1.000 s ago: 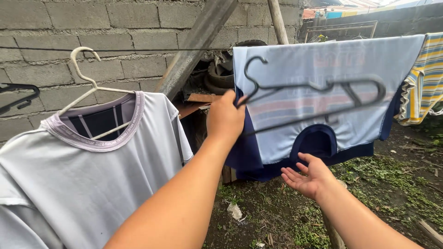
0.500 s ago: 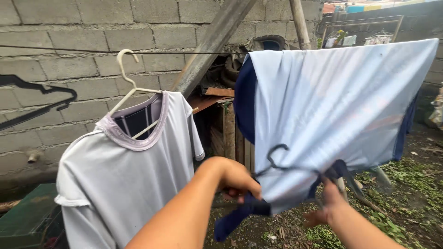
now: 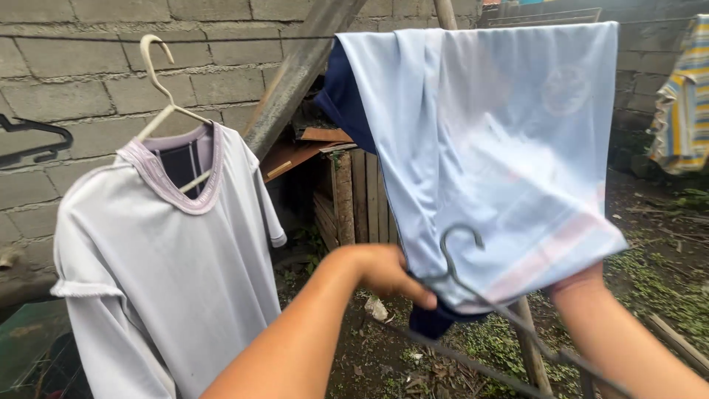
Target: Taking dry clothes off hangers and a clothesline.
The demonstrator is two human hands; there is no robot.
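- The grey concrete-block wall [image 3: 88, 81] fills the background, with a slanted weathered wooden beam [image 3: 295, 81] leaning across it.
- The light blue jersey shirt with navy trim [image 3: 487, 140] hangs draped over the line at the top, folded double, its lower edge gathered down at the hands. It is not yet on a hanger, so as far as can be judged the fitting is only begun.
- The pale grey short-sleeved shirt with a lilac collar [image 3: 162, 295] is already hung: it sits on a cream plastic hanger [image 3: 159, 81] hooked over the thin line, to the left of the blue shirt and apart from it.
- A yellow-and-blue striped cloth [image 3: 679, 103] hangs at the far right edge, well apart.
- A slatted wooden crate [image 3: 354, 192] stands behind, between the two shirts; what is inside cannot be told.
- The right hand is hidden under the blue shirt's hem, only the wrist and forearm showing below it; whether it is spread or closed cannot be told.
- The left hand [image 3: 388, 270] is curled closed, gripping the blue shirt's lower edge together with the dark hanger.
- The dark grey wire-thin plastic hanger [image 3: 461, 258] pokes its hook up in front of the hem, its arm running down toward the lower right.
- Another black hanger [image 3: 33, 137] hangs empty at the far left.
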